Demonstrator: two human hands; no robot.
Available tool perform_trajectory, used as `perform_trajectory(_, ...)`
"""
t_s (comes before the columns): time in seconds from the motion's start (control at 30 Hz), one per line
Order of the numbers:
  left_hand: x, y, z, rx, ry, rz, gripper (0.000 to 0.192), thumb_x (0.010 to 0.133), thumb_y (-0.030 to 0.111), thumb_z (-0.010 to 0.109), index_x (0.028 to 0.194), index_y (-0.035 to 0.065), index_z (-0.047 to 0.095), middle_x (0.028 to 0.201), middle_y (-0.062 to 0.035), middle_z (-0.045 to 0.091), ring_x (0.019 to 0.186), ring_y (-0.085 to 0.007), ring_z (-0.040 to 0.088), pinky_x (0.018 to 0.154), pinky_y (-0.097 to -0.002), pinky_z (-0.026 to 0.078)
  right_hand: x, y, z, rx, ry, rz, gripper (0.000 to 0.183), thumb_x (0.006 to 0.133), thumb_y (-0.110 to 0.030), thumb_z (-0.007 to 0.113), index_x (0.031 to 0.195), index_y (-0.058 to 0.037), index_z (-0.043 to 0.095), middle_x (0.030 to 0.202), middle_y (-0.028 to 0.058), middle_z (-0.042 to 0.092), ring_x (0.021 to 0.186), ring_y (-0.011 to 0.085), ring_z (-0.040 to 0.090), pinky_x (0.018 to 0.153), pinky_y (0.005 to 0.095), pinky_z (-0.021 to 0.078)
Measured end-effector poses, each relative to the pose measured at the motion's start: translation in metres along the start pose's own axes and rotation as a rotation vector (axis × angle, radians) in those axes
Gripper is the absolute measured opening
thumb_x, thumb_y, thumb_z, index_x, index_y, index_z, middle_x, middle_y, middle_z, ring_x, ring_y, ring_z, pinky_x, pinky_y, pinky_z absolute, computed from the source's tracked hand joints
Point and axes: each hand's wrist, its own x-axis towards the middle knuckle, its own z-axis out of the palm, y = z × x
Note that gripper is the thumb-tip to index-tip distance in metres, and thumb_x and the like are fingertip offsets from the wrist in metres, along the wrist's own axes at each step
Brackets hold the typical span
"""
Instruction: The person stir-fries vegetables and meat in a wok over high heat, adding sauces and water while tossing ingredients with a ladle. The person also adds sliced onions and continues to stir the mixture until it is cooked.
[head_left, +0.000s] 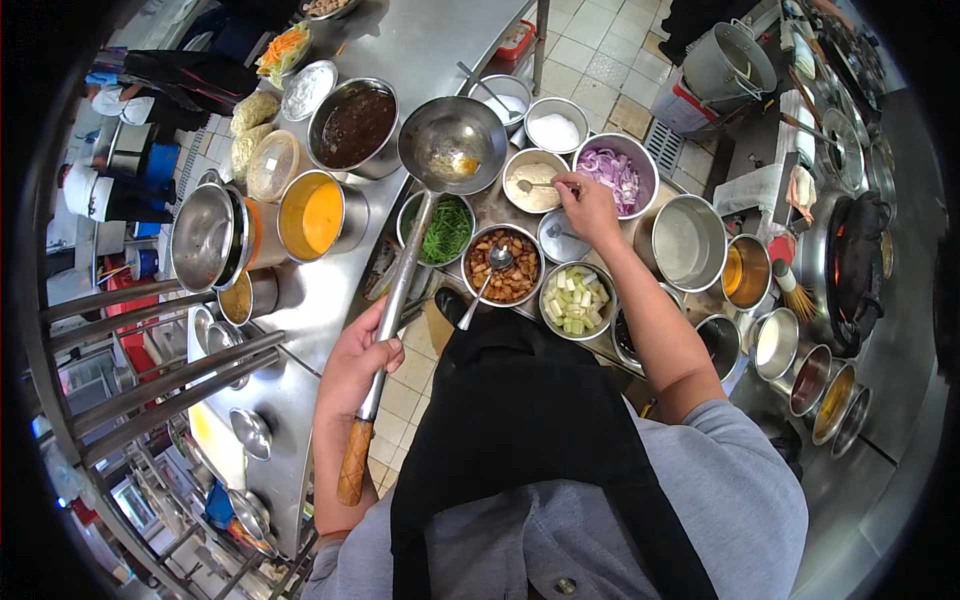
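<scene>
My left hand (363, 354) is wrapped around the metal shaft of a long-handled wok ladle (448, 129), whose grip end is wooden. A small yellowish residue sits in the ladle's bowl. My right hand (589, 208) pinches the handle of a small spoon (527, 185), its head over pale powder (529, 169) in a steel container. Close by stand sliced purple onion (606, 174), white granules (553, 133), and a small container (556, 232) with a spoon in it. Nearer my body are browned chunks (504, 279) with a spoon, chopped green stalks (576, 300) and cut green strips (447, 231).
On the left steel table are a pot of dark sauce (352, 124), an orange liquid (321, 225) and stacked metal bowls (201, 238). To the right, a pot of cloudy liquid (679, 244) stands before a lit burner (847, 262). Several people are in the far left background.
</scene>
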Motion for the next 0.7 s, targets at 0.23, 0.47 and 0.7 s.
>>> perform_trajectory(0.23,0.01,-0.001,-0.004,0.143,0.051,0.0,0.063,0.079,-0.001,0.052,0.14,-0.0034,0.035,0.073,0.0028,0.047,0.059,-0.0065,0.042,0.057,-0.0193,0.035,-0.004,0.008,-0.003,0.098,-0.081,0.037,0.019,0.084,-0.022,0.063,0.093,-0.0066,0.069,0.081,0.0122,0.07,0.071,0.0267,0.066,0.067,0.0353,0.051)
perform_trajectory(0.47,0.046,-0.016,-0.013,0.24,-0.035,-0.012,0.064,0.079,-0.002,0.052,0.141,-0.0008,0.035,0.07,0.0054,0.043,0.059,-0.005,0.043,0.057,-0.0189,0.036,0.019,-0.007,-0.056,0.82,0.051,0.368,0.014,0.092,-0.016,0.057,0.094,-0.0053,0.066,0.081,0.0031,0.066,0.058,0.0061,0.05,0.052,0.02,0.0397)
perform_trajectory(0.7,0.068,0.007,0.015,-0.265,-0.338,-0.045,0.063,0.083,0.009,0.054,0.141,-0.0003,0.033,0.064,0.0027,0.045,0.056,-0.0062,0.041,0.054,-0.0197,0.033,0.07,0.023,-0.027,0.087,0.301,0.001,0.018,0.088,-0.02,0.06,0.097,-0.0078,0.07,0.085,0.0143,0.069,0.071,0.0263,0.065,0.067,0.0351,0.05)
